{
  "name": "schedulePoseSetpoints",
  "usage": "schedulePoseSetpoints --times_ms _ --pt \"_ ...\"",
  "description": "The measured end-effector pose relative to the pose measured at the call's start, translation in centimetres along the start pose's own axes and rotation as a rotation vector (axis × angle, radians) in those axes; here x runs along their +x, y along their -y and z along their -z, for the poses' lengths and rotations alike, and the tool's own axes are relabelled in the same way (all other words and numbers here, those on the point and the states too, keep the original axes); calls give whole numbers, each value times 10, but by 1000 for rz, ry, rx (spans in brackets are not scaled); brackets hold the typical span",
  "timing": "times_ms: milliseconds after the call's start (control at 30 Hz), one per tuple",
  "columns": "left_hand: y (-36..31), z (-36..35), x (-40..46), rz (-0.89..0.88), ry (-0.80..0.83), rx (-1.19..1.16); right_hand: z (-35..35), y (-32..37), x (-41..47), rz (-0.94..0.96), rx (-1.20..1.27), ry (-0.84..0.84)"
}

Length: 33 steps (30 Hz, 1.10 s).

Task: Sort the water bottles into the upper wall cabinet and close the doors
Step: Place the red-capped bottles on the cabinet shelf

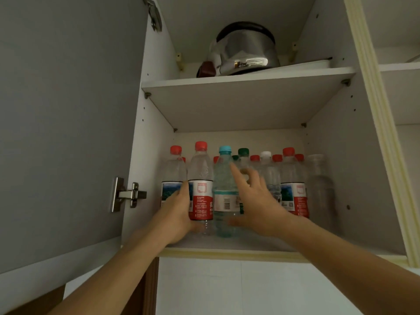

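The left hand (179, 208) grips a red-capped bottle (201, 180) near the front left of the lower shelf (227, 243). The right hand (254, 201), fingers spread wide, holds nothing beside the blue-capped bottle (223, 192). More bottles stand behind. The door (68, 123) is open left.

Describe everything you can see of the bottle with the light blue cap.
The blue-capped bottle is clear, slightly blue-tinted ribbed plastic with a light blue screw cap and a white label band bearing a barcode. It stands upright at the front of the lower cabinet shelf, close beside a red-labelled bottle on its left. The right hand, fingers spread, is at its right side; whether it touches is unclear. It looks full and sealed.
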<state>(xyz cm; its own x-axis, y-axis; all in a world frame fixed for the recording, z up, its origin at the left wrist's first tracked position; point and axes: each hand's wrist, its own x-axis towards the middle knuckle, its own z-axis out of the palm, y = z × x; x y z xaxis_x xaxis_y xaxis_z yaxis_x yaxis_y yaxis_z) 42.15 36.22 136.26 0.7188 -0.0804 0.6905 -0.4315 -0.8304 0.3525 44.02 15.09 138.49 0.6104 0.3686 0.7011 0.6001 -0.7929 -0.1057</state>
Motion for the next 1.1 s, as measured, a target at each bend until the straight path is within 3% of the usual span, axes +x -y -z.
schedulePoseSetpoints --times_ms 200,367,500,833,1100 --pt "-2 -8 13 -49 -4 165 1 -11 14 83 -283 57" --pt "1 -19 24 -92 -177 668 -8 -13 29 97 -574 14" --pt "8 -22 30 -124 -249 862 -17 -11 39 120 -677 2" --pt "19 -9 39 -178 -219 843 -22 -19 33 114 -515 59" --pt "15 -15 52 -129 -160 905 -27 -18 36 121 -664 53"
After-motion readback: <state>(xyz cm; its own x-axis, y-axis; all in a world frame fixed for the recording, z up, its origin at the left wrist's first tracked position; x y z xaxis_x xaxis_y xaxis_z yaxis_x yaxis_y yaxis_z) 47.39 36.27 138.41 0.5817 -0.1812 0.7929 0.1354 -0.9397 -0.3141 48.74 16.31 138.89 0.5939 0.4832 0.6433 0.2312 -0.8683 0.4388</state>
